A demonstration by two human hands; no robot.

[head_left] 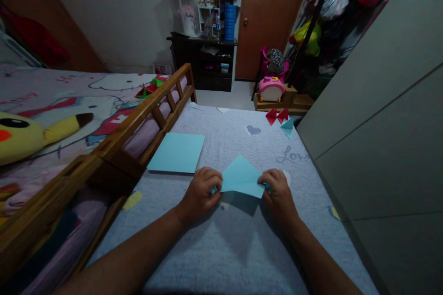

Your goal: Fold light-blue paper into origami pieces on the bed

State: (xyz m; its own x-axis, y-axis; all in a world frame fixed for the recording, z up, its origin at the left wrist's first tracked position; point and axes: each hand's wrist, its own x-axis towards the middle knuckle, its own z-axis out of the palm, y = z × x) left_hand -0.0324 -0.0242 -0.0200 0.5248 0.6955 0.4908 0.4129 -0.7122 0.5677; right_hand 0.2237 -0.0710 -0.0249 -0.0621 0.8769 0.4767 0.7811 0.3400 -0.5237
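A light-blue sheet of paper (242, 176) is held between my two hands just above the bedsheet, one corner pointing away from me. My left hand (205, 188) is closed on its left side, fingers curled and thumb pressed in. On the opposite side, my right hand (278, 193) pinches the paper's right corner. The sheet's near edge is lifted and casts a shadow on the bed. To the left of my left hand lies a flat stack of light-blue square paper (178, 153).
Two red folded papers (271, 116) and a light-blue folded paper (287, 127) lie at the bed's far right corner. A wooden bed rail (148, 115) runs along the left, with a yellow plush toy (34, 136) beyond it. A pale cabinet (380, 124) borders the right side.
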